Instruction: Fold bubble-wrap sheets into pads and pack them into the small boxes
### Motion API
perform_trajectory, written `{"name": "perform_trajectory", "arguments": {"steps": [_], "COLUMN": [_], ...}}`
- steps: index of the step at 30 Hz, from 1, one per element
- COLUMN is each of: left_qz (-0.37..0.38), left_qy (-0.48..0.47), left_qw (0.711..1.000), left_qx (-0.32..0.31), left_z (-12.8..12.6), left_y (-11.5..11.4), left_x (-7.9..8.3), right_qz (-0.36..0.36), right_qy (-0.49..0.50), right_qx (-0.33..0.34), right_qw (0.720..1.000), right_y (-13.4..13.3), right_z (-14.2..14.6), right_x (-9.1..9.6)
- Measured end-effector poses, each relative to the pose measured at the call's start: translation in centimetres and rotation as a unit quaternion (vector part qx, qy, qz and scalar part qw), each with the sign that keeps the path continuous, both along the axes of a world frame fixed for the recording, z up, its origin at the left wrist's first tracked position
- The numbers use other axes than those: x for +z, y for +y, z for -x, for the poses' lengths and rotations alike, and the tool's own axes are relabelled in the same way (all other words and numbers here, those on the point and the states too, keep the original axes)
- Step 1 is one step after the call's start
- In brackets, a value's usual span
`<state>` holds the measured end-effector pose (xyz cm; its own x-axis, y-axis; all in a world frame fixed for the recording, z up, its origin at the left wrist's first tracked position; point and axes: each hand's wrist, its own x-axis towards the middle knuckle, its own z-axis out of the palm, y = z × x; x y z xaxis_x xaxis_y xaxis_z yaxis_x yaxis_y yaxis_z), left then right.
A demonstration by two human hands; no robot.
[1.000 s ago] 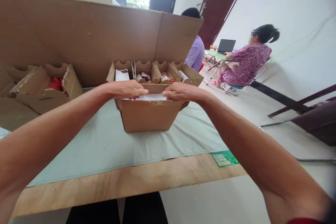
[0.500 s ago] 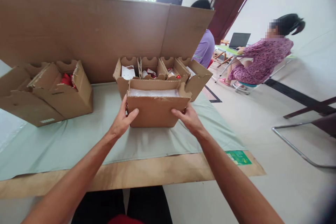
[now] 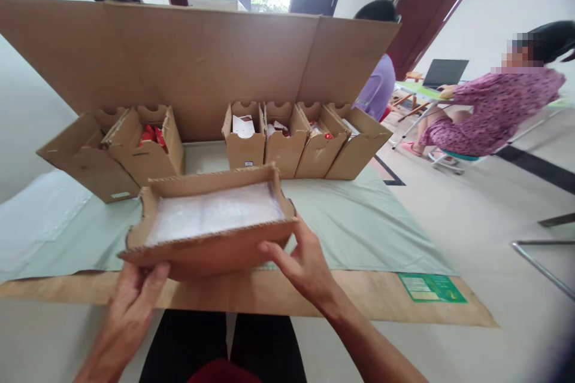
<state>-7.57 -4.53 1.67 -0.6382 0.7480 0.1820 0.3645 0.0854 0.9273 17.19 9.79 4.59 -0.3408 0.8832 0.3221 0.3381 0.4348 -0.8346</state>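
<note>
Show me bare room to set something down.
Bare cloth lies right of the held box, between four boxes and the green label. A smaller patch parts those boxes from the left pair. Both groups are crowded.

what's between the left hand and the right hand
In the head view, an open-topped cardboard box with whitish, plastic-looking contents lies between the left hand and the right hand, which hold it.

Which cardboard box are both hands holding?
The nearest box, between the left hand and right hand; the other boxes stand behind it, untouched, on pale green cloth.
</note>
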Motion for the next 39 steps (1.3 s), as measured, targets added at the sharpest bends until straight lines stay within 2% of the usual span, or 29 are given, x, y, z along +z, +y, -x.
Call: {"name": "perform_trajectory", "arguments": {"steps": [1,3,5,8,11,13,16,20,22,23,25,26,29,32,35,39], "left_qz": [-0.002,-0.046,-0.100,-0.109,-0.074,-0.059,-0.079,-0.140,-0.140,-0.132,-0.106,-0.090,-0.036,-0.036,-0.049,-0.058], "left_qy": [0.008,0.022,0.009,-0.052,-0.115,-0.125,-0.086,0.010,0.007,-0.003,-0.029,-0.040,-0.077,-0.065,-0.008,0.016], "left_qw": [1.000,0.999,0.994,0.979,0.963,0.962,0.972,0.978,0.985,0.989,0.994,0.995,0.995,0.989,0.990,0.991], "left_qx": [0.012,0.010,-0.051,-0.166,-0.233,-0.236,-0.204,-0.154,-0.097,-0.066,-0.022,-0.018,-0.061,-0.127,-0.132,-0.120], "left_z": [1.0,2.2,1.8,-1.2,-4.0,-3.9,0.0,6.7,8.4,8.5,7.7,6.8,3.6,0.7,-0.8,-0.1], "left_y": [0.3,2.3,5.0,7.5,6.8,6.0,7.0,13.3,15.9,16.5,16.0,14.8,9.9,6.4,6.6,9.4], "left_x": [0.9,2.5,3.1,2.0,-0.2,-1.2,-0.6,1.8,1.9,1.4,-0.3,-1.5,-4.8,-6.5,-7.0,-6.6], "right_qz": [0.008,0.014,0.006,-0.011,-0.009,-0.011,-0.009,-0.029,-0.064,-0.078,-0.083,-0.075,-0.035,-0.016,0.024,0.043], "right_qy": [0.011,0.035,0.049,0.039,-0.002,-0.005,0.032,0.069,0.037,0.010,-0.040,-0.052,-0.040,-0.018,-0.001,0.036], "right_qx": [0.025,0.039,0.007,-0.100,-0.214,-0.226,-0.162,-0.057,0.025,0.077,0.153,0.155,0.047,-0.027,0.004,0.040], "right_qw": [1.000,0.999,0.999,0.994,0.977,0.974,0.986,0.996,0.997,0.994,0.984,0.984,0.998,0.999,1.000,0.998], "right_y": [0.6,1.9,2.6,1.5,-1.2,-2.6,-2.8,-2.9,-4.1,-4.9,-6.1,-6.2,-4.2,0.0,3.3,4.5], "right_z": [1.5,3.2,2.8,-1.2,-5.2,-5.4,-2.1,3.9,5.5,5.7,5.3,4.8,3.1,2.8,4.6,7.9], "right_x": [0.5,1.2,1.3,0.5,-0.8,-1.6,-2.1,-3.6,-5.3,-6.3,-8.0,-8.6,-8.9,-8.0,-7.4,-7.4]}}
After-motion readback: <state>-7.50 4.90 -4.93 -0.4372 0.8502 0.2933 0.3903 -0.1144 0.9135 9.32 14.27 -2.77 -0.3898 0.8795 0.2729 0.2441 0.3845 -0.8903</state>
